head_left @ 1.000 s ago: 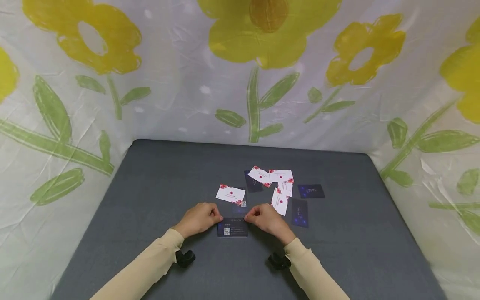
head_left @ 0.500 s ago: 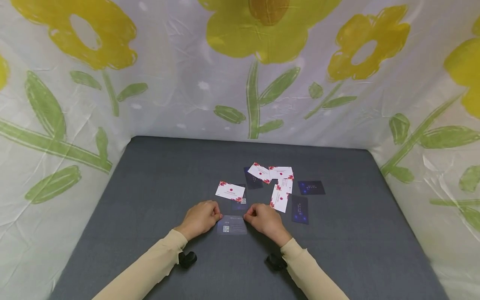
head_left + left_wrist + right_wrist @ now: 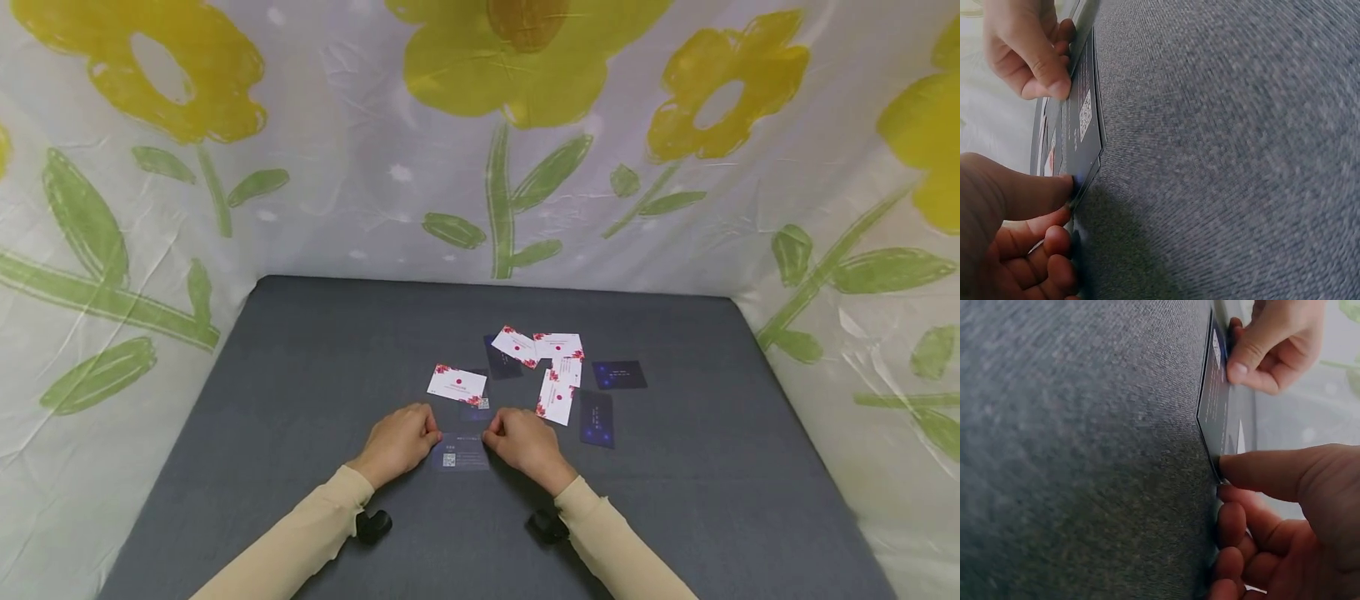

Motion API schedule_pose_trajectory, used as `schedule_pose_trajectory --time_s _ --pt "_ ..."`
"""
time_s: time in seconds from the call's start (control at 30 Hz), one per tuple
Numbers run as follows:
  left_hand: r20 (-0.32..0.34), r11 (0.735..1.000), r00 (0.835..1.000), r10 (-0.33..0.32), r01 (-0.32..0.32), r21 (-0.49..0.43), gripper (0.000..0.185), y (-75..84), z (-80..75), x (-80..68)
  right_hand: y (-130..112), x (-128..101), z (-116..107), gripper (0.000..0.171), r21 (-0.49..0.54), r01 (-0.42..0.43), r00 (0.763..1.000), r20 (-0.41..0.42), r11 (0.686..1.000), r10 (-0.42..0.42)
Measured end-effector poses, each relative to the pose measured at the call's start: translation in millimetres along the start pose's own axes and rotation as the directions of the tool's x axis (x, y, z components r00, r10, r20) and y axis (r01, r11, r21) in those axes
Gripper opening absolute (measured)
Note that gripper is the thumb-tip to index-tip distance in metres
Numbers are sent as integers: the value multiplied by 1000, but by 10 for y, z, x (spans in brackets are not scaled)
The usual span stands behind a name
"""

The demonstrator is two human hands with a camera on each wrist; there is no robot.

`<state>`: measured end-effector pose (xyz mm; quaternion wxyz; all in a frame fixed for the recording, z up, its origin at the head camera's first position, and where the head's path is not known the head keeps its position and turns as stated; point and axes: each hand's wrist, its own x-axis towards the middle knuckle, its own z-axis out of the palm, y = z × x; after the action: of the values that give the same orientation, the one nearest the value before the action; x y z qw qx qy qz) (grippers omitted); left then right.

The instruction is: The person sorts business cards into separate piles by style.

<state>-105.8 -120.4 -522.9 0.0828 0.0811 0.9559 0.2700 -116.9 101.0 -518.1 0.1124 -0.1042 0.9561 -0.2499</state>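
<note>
Both hands (image 3: 461, 440) pinch the dark card (image 3: 461, 454) between them (opposite ends).

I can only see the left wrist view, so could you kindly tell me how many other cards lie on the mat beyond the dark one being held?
Observer: The head view shows a scatter behind the dark card: four white floral cards, such as one, and several dark ones.
Operator: Thank you. Which side are the loose dark ones on?
Observer: Two dark cards lie to the right of the cluster, apart from both hands.
Operator: And is the right hand really gripping the card?
Observer: Yes, the right wrist view shows the right hand pinching the card's corner, while the left hand pinches the far end.
</note>
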Motion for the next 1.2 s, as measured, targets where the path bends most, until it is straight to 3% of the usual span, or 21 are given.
schedule_pose_trajectory --time_s 0.3,0.43,0.53,0.7,0.8,0.9,1.03,1.13,1.2 --pt "14 1000 1000 1 -1 -9 21 35 35 52 -2 -19 6 20 -55 7 999 -38 998 -9" --pt "22 999 1000 -14 14 -43 22 52 37 57 0 -72 -24 20 -61 39 994 -98 997 -45" --pt "34 995 999 -42 45 -86 27 56 42 57 54 -152 -169 17 -47 29 982 -183 998 -37" --pt "3 994 999 -49 49 -99 26 105 -25 107 343 -231 -548 12 -25 -97 953 -289 995 85" --pt "-23 999 1000 -9 8 -50 22 186 -106 198 541 -202 -681 12 -33 -151 949 -285 988 135" --pt "-52 998 997 51 -50 25 24 282 -180 348 580 -99 -704 12 -55 -146 952 -278 988 125" --pt "-40 981 991 131 -124 152 31 379 -219 565 367 76 -551 15 -119 -63 961 -274 991 28" --pt "-24 950 979 200 -188 250 31 409 -186 696 158 142 -356 22 -175 9 973 -226 985 -48" --pt "-52 928 968 244 -218 302 24 415 -144 761 47 170 -233 32 -200 31 979 -193 979 -70"
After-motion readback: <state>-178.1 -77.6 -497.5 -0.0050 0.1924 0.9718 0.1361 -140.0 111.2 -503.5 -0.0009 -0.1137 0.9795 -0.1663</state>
